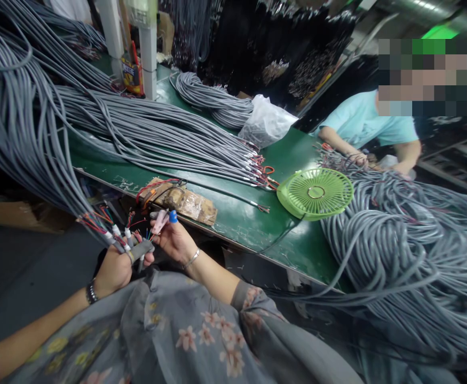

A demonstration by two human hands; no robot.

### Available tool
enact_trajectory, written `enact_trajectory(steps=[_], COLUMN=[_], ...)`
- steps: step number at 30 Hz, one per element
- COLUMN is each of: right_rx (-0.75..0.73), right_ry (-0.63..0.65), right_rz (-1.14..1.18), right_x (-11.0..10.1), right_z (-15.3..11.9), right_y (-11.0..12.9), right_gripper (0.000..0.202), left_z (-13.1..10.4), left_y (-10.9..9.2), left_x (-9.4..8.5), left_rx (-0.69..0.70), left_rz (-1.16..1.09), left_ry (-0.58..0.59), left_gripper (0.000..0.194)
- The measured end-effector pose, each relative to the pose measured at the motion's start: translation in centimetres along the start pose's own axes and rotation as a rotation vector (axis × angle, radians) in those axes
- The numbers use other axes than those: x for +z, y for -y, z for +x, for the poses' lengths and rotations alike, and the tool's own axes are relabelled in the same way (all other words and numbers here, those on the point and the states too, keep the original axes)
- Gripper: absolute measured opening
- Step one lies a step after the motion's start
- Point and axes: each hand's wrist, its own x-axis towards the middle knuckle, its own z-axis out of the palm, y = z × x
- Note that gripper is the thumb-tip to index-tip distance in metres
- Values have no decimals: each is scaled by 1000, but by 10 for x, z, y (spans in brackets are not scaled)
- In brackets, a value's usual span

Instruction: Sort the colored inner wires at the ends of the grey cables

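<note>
My left hand (115,269) is closed around the ends of several grey cables (67,184), with a grey wrapping on a finger or the thumb. Thin coloured wires (136,234) fan out of the cables' stripped ends by the fingertips. Close beside it, my right hand (179,242) is pinched at the wire tips. One of its fingers has a blue cover (173,216), and a pale pink wrapping (160,221) shows on another. Whether a small tool sits in that pinch is too small to make out. Both hands are in front of the green table's near edge.
On the green table (233,234) lie a long grey cable bundle (169,133), a taped cardboard block (189,202) and a green fan (315,192). Coiled cables (401,240) heap at the right. A co-worker (369,120) handles wires across the table. A plastic bag (267,120) sits behind.
</note>
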Motion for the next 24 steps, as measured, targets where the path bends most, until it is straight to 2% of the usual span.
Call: enact_trajectory(steps=[4,8,16,20,24], right_rx=[53,12,-72,-72,4], right_ry=[78,82,40,38,90], right_rz=[-27,-53,-98,-99,-103], right_x=[-5,-7,-9,-10,-8], right_z=[-3,-4,-6,-5,0], right_y=[3,5,4,4,4], right_gripper=[48,35,36,39,37], left_z=[-3,-4,-7,-5,-4], left_y=[5,10,-6,-5,-2], left_x=[-8,-13,7,8,6], left_rx=[14,56,97,115,118], left_rz=[-20,-64,-87,-82,-50], left_ry=[20,30,-91,-80,-73], left_gripper=[37,32,41,42,42])
